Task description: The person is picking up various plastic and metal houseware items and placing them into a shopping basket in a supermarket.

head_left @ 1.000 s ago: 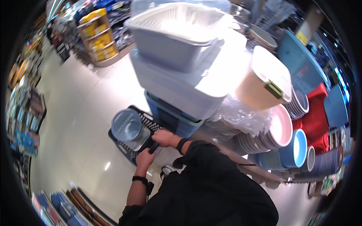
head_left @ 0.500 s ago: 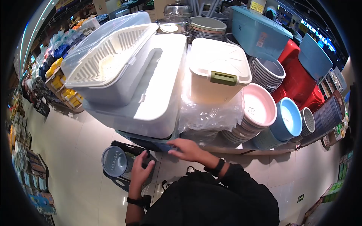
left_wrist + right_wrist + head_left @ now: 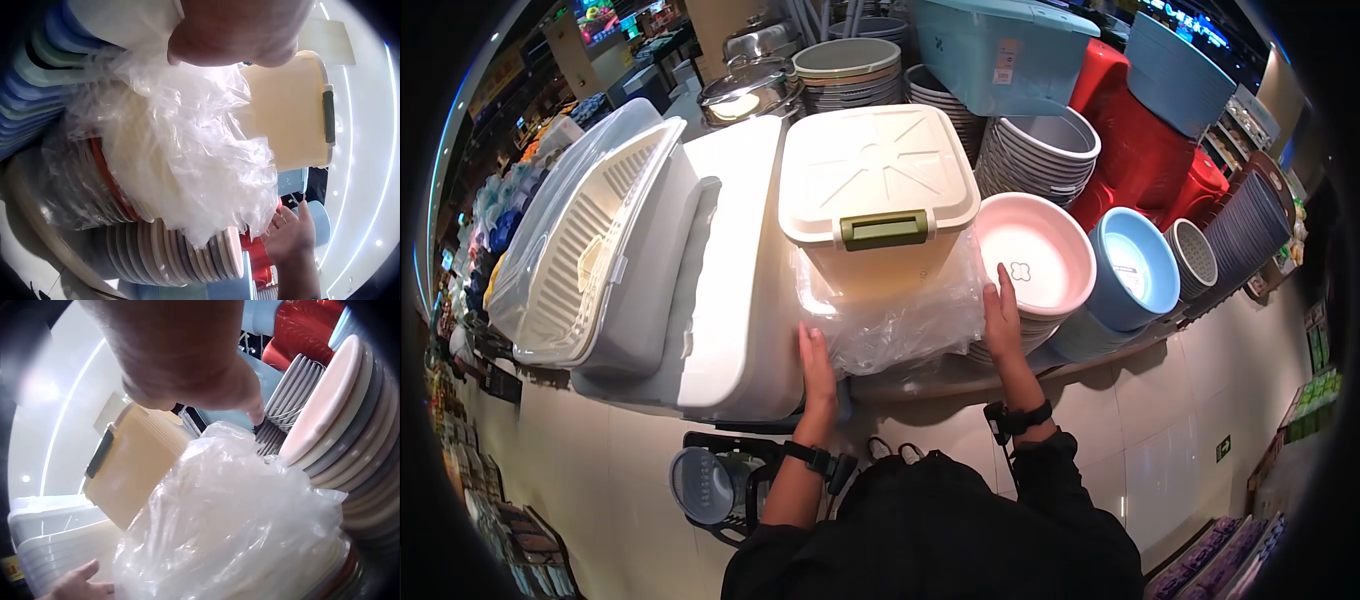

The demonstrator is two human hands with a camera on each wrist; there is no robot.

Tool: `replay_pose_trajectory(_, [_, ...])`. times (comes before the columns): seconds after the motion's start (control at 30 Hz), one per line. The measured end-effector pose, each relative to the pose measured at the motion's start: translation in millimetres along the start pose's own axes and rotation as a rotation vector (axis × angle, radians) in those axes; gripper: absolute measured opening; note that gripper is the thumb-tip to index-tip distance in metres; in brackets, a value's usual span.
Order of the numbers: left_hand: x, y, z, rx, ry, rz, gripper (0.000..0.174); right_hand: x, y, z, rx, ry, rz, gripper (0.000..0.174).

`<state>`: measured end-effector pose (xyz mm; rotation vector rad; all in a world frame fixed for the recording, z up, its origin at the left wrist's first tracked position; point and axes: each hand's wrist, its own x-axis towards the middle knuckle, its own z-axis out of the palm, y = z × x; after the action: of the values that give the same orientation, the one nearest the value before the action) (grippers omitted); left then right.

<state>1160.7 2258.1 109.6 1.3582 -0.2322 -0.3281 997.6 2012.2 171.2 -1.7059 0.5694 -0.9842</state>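
A cream storage box [image 3: 880, 180] with a ribbed lid and a green latch [image 3: 884, 230] sits on a stack wrapped in crinkled clear plastic [image 3: 900, 325]. At the left side of that wrap is my left hand [image 3: 818, 368], fingers straight and pointing forward, close to a white storage bin [image 3: 725, 290]. My right hand [image 3: 1002, 325] is at the wrap's right side, fingers extended, beside a stack topped by a pink basin [image 3: 1040, 255]. From the right wrist view, the wrap [image 3: 231, 519] bulges below the right hand [image 3: 194, 387]. Neither hand has its fingers curled round anything.
A black shopping basket [image 3: 750, 475] holding a bluish clear tub [image 3: 700, 485] stands on the floor at left. Right of the pink basin are a blue basin [image 3: 1138, 265] and a grey perforated basket [image 3: 1193, 255]. Behind are steel pots [image 3: 750, 95] and a teal bin [image 3: 1000, 55].
Both hands have left the shopping basket's handle and moved up and right to either side of the plastic-wrapped stack. The basket stays on the floor. My view has swung right toward the display.
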Motion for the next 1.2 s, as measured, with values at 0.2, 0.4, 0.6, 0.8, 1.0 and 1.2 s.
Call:
replay_pose_trajectory(0.2, [17.1,6.6,11.0,0.052,0.015,0.013,0.074,25.2,33.2,23.3,0.045,-0.030,0.144,0.063])
replay_pose_trajectory(0.4, [30.4,2.5,16.0,0.193,0.051,0.046,0.078,24.5,56.8,24.3,0.188,-0.035,0.214,0.068])
replay_pose_trajectory(0.6, [34.2,0.1,19.3,0.277,0.107,0.084,0.082,14.5,29.4,34.3,0.034,-0.079,0.241,0.071])
replay_pose_trajectory(0.8, [19.2,-1.3,10.2,0.299,0.110,0.102,0.079,11.7,55.1,18.4,0.147,-0.175,0.189,0.063])
replay_pose_trajectory(1.0, [-72.4,12.1,1.7,0.382,0.191,0.058,0.074,-39.3,4.3,-11.3,-0.255,-0.103,-0.311,0.030])
replay_pose_trajectory(1.2, [-150.4,4.3,-34.1,0.405,0.344,0.013,0.051,-68.9,-14.8,20.7,-0.071,-0.543,-0.496,0.019])
